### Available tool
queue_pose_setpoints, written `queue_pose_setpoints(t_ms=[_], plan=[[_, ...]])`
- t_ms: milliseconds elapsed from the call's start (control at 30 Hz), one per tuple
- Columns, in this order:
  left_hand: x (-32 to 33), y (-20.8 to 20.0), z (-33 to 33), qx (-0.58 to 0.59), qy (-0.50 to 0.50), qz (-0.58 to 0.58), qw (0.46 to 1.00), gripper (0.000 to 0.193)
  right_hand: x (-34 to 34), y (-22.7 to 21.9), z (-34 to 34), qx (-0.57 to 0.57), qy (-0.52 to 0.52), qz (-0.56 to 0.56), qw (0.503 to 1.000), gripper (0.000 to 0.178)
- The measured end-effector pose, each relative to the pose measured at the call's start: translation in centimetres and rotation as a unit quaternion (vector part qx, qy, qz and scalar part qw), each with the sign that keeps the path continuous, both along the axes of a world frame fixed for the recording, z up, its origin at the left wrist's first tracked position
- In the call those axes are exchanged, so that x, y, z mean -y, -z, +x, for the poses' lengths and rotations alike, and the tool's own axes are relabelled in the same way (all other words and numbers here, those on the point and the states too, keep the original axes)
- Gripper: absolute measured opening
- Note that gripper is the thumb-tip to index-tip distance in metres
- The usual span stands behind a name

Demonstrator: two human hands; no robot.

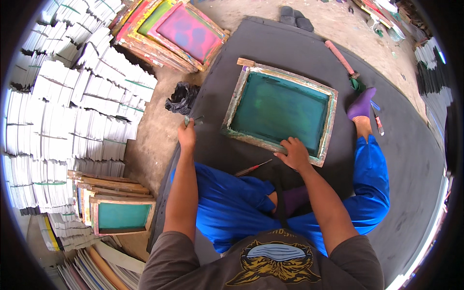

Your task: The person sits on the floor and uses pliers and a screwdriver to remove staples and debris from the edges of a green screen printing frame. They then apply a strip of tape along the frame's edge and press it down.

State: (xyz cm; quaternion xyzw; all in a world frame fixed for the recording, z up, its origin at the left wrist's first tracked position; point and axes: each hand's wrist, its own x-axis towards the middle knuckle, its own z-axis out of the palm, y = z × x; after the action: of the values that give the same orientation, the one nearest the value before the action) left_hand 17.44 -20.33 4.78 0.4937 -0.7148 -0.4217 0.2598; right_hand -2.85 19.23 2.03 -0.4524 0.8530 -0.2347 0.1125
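From where I stand, the large rectangular wooden frame, its rails smeared with paint, lies flat at the centre, a dark teal mesh spanning it. The mesh looks fitted, so I'd judge that part done; the tools lying about suggest work remains, though I can't tell how much. The left hand, left of centre, is closed on a small pale-green object, apart from the frame. The right hand has its fingers bent over the lower rail; whether it squeezes, I can't tell.

Beneath is a broad dark-grey mat, with a slim red-handled screwdriver below the frame and a pinkish-red-handled hammer at upper right. Tied white paper stacks fill the left; colourful mesh-filled wooden frames lean at upper left, beyond a crumpled black plastic bag.
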Motion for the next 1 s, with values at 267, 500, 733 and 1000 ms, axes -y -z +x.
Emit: queue_pose_setpoints(t_ms=[267,500,733,1000], plan=[[-5.6,0.6,-3.7,0.031,0.066,0.139,0.988,0.047,0.2,-0.5,0.0,0.013,0.010,0.022,1.000,0.051],[-7.6,-1.0,-5.3,-0.194,0.078,0.423,0.882,0.068,6.1,-4.2,2.1,0.012,-0.016,-0.119,0.993,0.073],[-8.5,-2.9,-6.0,-0.232,0.180,0.498,0.816,0.107,18.5,-7.8,5.1,0.105,-0.055,-0.192,0.974,0.062],[-4.3,-2.6,-4.7,-0.266,0.131,0.552,0.780,0.085,23.4,-5.8,2.6,0.010,-0.137,-0.252,0.958,0.033]])
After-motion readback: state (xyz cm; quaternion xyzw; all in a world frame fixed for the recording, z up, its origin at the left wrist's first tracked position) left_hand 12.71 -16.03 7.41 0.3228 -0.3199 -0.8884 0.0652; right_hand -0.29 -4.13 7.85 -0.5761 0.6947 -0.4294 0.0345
